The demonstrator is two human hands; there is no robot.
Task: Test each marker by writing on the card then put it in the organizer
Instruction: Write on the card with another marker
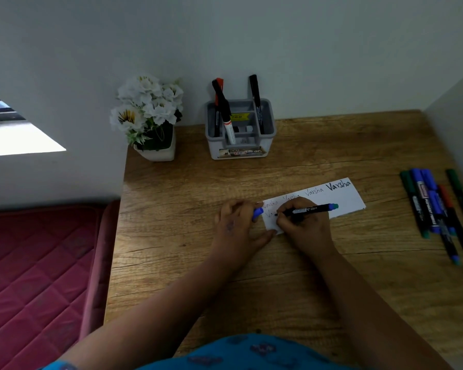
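With the marker (306,210) pinched in the right hand (302,225) and its blue cap (257,213) held by the left hand (234,225), the card (340,200) lying on the worktop (292,289) is best kept pinned flat while the tip is drawn lightly.

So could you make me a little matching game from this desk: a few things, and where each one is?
Things:
1. flower pot
2. organizer
3. loose markers
4. blue cap

Places:
A. at the table's right edge
B. in the left hand
C. back left corner of the table
D. by the wall, right of the flowers

Pairs: 1-C, 2-D, 3-A, 4-B
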